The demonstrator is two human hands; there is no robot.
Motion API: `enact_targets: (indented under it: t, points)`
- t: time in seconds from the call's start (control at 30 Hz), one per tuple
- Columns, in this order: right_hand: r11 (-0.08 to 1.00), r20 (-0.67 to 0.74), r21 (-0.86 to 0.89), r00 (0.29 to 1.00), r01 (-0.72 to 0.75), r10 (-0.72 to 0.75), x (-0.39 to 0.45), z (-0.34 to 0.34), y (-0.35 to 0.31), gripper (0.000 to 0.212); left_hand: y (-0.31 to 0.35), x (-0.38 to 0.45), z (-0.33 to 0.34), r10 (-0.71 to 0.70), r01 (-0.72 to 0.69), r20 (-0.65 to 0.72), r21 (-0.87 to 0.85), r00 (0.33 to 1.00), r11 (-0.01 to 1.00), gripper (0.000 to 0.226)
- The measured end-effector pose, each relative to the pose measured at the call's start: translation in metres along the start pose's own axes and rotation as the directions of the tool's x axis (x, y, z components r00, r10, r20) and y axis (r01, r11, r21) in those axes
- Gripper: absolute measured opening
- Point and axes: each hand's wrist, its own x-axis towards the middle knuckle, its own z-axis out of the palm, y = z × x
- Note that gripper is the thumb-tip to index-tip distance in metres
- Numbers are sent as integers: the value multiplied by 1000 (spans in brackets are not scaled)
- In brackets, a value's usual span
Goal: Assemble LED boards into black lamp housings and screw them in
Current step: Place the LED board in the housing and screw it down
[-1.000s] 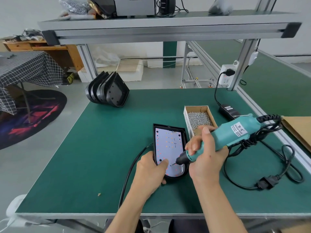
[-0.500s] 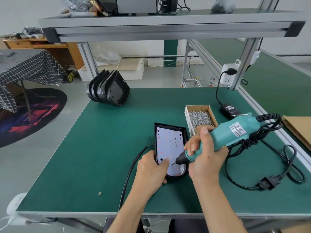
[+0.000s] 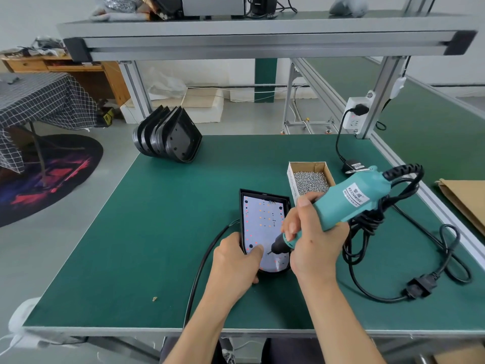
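- Screwdriving is the step in hand, by my reading: the right hand (image 3: 313, 243) is wrapped round the teal electric screwdriver (image 3: 343, 206), whose bit points down at the near end of the LED board (image 3: 263, 227), low and centre in the frame.
- That white board lies inside the black lamp housing (image 3: 265, 198), flat on the green bench (image 3: 162, 232); the tip looks to be on or just above the board, and whether a screw sits under it is too small to tell.
- The left hand (image 3: 236, 261) grips the housing's near left corner, thumb laid onto the board just beside the bit.
- A cardboard box of screws (image 3: 309, 179) stands just right of the housing, towards the centre right.
- A stack of spare housings (image 3: 168, 137) leans on edge well apart, at the upper middle of the bench.
- The tool's black power cable (image 3: 380, 258) loops at the right of the frame; a second black lead (image 3: 202, 266) runs from the housing's left side to the bench's near edge.
- Risks as I judge them: the driver is held at a slant, so the bit may skid off, scoring the board or nicking the thumb so close by.
- A slanted screw could cross-thread in the plastic.
- Should the left grip slacken, torque could twist the housing round.
- The tangled cable could tug the tool off line.
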Motion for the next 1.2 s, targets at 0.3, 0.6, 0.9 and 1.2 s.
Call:
enact_targets:
  t: [0.3, 0.6, 0.9, 1.2]
  points:
    - [1000, 7, 19, 1000, -8, 8, 2, -1, 2, 15, -1, 1, 1, -8, 8, -1, -1, 1000, 1000, 17]
    - [1000, 41, -13, 999, -18, 18, 3, -3, 4, 16, -2, 1, 1, -4, 4, -3, -12, 1000, 1000, 16]
    - [1000, 50, 16, 999, 1, -2, -1, -4, 4, 14, -1, 1, 1, -11, 10, -13, -2, 1000, 1000, 16]
    - [1000, 116, -7, 993, 10, -10, -2, -4, 2, 13, 0, 1, 1, -3, 3, -10, 4, 1000, 1000, 16]
